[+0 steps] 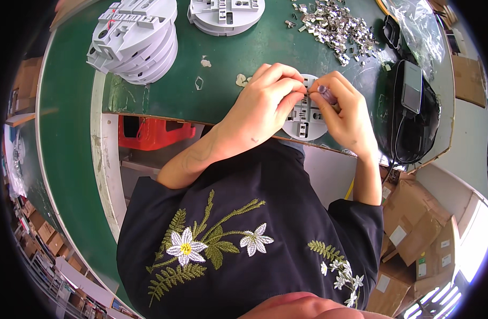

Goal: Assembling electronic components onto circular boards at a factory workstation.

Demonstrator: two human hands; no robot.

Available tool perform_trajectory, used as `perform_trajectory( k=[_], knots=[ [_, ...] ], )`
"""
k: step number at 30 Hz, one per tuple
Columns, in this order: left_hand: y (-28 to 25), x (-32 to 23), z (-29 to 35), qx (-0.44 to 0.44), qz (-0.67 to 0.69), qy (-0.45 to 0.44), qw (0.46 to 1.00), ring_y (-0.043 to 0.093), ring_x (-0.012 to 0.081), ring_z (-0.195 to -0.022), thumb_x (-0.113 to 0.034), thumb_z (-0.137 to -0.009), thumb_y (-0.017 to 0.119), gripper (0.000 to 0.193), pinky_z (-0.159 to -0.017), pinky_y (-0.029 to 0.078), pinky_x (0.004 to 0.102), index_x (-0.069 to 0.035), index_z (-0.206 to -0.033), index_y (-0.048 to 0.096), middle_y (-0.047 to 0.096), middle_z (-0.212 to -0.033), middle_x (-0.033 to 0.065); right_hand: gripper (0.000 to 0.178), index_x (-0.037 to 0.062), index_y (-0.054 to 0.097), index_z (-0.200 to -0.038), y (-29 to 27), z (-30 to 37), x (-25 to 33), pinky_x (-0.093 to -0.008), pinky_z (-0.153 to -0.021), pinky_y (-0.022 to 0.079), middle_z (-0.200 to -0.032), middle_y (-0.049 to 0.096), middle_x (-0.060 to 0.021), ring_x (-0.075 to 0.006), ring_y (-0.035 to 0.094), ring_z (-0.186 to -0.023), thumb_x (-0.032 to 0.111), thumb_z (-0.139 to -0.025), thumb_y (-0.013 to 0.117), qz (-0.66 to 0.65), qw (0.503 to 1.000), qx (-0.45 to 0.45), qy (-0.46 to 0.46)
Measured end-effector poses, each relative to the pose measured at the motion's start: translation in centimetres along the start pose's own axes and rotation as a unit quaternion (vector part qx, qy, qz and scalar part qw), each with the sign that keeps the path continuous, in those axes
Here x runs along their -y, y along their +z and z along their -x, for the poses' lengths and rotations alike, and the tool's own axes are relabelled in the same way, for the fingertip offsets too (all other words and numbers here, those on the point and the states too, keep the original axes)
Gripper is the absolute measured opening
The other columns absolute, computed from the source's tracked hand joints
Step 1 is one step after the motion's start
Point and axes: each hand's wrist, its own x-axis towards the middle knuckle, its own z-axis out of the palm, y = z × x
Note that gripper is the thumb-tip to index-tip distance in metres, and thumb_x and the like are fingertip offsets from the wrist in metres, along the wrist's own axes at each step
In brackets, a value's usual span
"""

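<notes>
A round light-grey plastic base [303, 130] with moulded slots lies on the green table by its near edge, partly covered by both hands. My left hand [265, 103] is closed over its left side, thumb and fingertips pinched together at the upper middle; whatever they grip is too small to make out. In my right hand [346, 109], the fingers wrap a screwdriver [325, 93] with a see-through purplish handle. Its tip is hidden by the fingers. The fingertips of both hands almost meet above the base.
Stacked grey bases [140, 53] stand at the far left, with another stack [225, 16] beside them. Small metal clips [337, 29] lie heaped at the back right. A cabled grey device [411, 87] rests on a black case at right. A red plastic stool [153, 134] sits below the table.
</notes>
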Motion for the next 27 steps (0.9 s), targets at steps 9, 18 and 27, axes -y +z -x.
perform_trajectory(
  k=[9,18,27],
  knots=[
    [0.1,0.2,0.2,-0.015,-0.017,0.014,1.000,0.055,0.0194,-0.088,0.005,-0.084,0.067,0.013,-0.073,0.046,0.0280,0.001,-0.097,0.068,0.063,-0.111,0.0054,0.018,-0.0002,0.060,-0.097,1.2,0.5,1.6,-0.0296,-0.060,0.046,-0.094,0.060,-0.0089,-0.0204,0.055,-0.066,-0.010,-0.081,0.060,0.110,0.994,-0.006,-0.017],
    [0.0,0.3,0.2,-0.019,-0.002,0.016,1.000,0.056,0.0188,-0.087,0.006,-0.083,0.067,0.014,-0.072,0.047,0.0277,0.002,-0.096,0.070,0.065,-0.110,0.0057,0.024,0.0011,0.063,-0.097,1.6,1.0,2.0,-0.0293,-0.058,0.047,-0.093,0.062,-0.0073,-0.0210,0.056,-0.064,-0.012,-0.076,0.061,0.151,0.987,-0.032,-0.045],
    [-0.3,0.3,0.1,-0.009,0.016,0.003,1.000,0.057,0.0177,-0.088,0.007,-0.082,0.067,0.015,-0.071,0.047,0.0276,0.002,-0.096,0.072,0.066,-0.110,0.0059,0.025,0.0008,0.068,-0.093,1.2,0.6,2.7,-0.0260,-0.054,0.043,-0.087,0.062,-0.0041,-0.0176,0.054,-0.061,-0.011,-0.073,0.063,0.123,0.992,-0.036,-0.014]
  ],
)
